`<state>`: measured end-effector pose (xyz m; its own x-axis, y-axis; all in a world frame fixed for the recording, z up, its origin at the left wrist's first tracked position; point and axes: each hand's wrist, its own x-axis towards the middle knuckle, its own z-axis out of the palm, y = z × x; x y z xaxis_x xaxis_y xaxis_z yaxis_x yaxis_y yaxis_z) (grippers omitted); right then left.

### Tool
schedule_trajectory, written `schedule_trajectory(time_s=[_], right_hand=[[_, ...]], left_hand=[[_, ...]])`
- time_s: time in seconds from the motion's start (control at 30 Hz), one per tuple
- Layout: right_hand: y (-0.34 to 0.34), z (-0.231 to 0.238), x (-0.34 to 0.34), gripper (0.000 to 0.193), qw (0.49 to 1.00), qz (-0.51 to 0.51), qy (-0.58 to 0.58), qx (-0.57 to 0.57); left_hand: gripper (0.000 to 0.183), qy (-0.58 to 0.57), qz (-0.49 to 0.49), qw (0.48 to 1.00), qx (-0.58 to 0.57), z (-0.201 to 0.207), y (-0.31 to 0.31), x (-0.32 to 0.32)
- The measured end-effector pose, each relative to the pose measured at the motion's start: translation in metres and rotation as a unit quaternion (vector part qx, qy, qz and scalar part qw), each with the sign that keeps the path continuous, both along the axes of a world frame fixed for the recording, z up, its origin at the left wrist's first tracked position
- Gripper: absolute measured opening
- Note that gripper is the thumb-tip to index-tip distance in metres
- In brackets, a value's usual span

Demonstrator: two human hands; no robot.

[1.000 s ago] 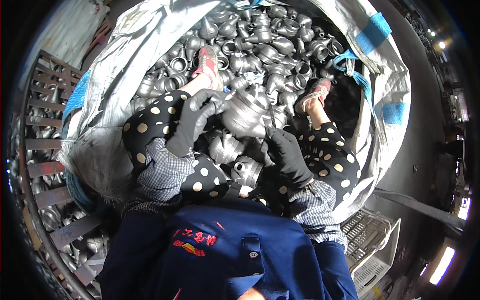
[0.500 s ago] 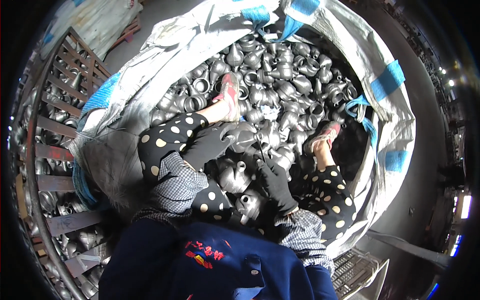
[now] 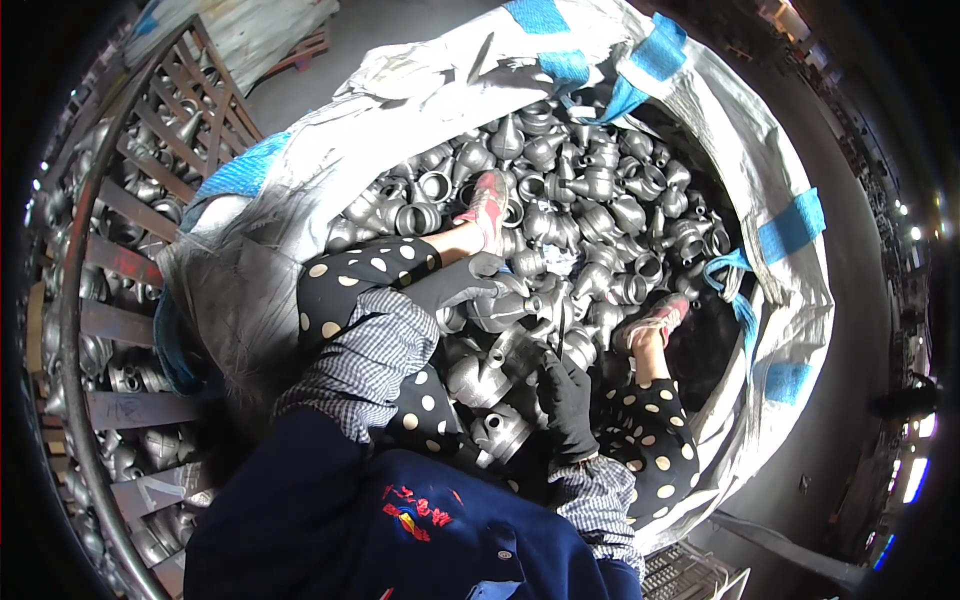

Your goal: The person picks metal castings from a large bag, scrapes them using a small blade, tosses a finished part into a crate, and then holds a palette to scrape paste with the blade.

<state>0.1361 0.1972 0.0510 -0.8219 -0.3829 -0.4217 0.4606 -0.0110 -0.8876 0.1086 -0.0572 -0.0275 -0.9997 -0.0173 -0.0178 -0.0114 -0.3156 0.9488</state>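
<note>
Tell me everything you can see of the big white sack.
The sack is large, whitish and open-topped, apparently woven plastic, with a crumpled, uneven rim. Blue straps are attached around it, one hanging slack at its right inner side. It holds a heap of grey metal parts, with two pink shoes inside. A slatted rack stands to its left. Its base is hidden.

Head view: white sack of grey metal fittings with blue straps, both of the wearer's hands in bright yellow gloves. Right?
One thing off: the gloves on the left hand and right hand are dark, not bright yellow, as the head view shows. The white sack, grey metal fittings and blue straps are as you said.
</note>
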Motion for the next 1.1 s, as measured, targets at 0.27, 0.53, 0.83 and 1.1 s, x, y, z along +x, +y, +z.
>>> schedule_trajectory(time_s=[0.27,0.53,0.83,1.1], right_hand=[[0.0,0.005,0.002,0.022,1.0,-0.022,-0.012,-0.015],[0.011,-0.016,0.0,0.024,0.999,-0.022,-0.036,0.002],[0.013,-0.014,0.0,0.025,0.999,0.005,-0.049,-0.002],[-0.001,-0.013,0.002,0.024,0.997,-0.023,-0.066,0.01]], left_hand=[[0.029,0.029,0.045,0.997,0.056,0.04,0.003,-0.003],[0.03,0.016,0.021,1.0,-0.008,0.048,0.008,0.022],[0.034,-0.133,0.092,0.906,-0.392,0.114,-0.078,-0.01],[0.037,-0.242,0.117,0.744,-0.612,-0.003,-0.17,-0.086]])
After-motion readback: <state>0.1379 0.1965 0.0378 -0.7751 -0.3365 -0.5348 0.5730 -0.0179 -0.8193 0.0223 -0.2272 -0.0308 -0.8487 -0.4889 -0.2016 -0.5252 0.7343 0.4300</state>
